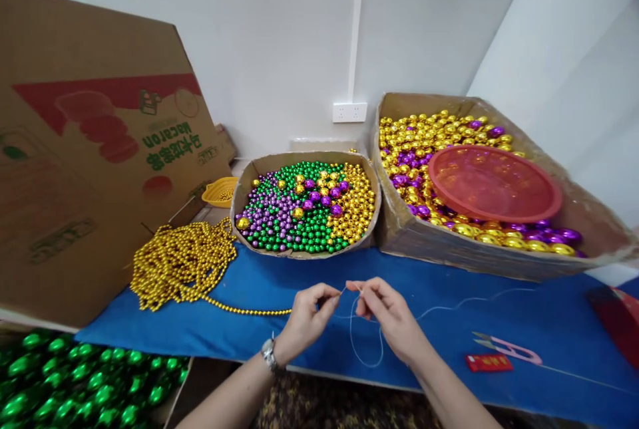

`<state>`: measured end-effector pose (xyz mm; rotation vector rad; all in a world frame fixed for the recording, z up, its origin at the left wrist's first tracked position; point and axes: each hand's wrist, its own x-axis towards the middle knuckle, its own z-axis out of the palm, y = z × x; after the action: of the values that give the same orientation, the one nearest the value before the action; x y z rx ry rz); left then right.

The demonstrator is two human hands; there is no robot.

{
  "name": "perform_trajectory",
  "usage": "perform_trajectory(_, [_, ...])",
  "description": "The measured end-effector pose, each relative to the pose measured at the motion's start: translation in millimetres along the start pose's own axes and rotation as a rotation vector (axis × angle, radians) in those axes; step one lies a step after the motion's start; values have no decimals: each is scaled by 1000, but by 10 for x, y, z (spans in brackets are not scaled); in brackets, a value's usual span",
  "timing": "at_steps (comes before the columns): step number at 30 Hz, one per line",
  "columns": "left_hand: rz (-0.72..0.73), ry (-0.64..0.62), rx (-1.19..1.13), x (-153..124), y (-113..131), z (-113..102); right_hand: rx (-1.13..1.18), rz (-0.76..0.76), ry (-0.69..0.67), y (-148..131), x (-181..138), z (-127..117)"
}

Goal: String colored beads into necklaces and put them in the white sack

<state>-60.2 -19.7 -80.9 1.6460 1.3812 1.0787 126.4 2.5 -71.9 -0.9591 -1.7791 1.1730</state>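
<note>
The left hand (305,317) and right hand (388,312) pinched fine thread (369,366), its visible loop unbeaded; gold strands (184,263) lay already strung on the blue tabletop (464,326).

A silver-toned metal wristwatch (268,354) with a linked-looking bracelet circles the left wrist (287,349) (its dial is too small to read); the left grip (305,320), right grip (390,313), left forearm (234,390) and right forearm (446,376) are bare, and dark cloth (334,404) mottled with yellow shows below, whether worn I cannot tell
</note>
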Motion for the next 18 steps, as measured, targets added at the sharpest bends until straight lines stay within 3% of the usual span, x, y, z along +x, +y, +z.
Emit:
perform_trajectory(4, [-101,-61,-214,28,-1,14,-575,-413,-77,96,7,71])
perform_trajectory(7, [-225,-115,-407,42,1,15,-851,-560,-120,150,38,91])
perform_trajectory(13, [-346,-174,-582,36,-54,41,-811,-556,-241,125,49,70])
perform_trajectory(18, [-305,-150,-517,14,-44,17,-613,-381,18,155,-48,89])
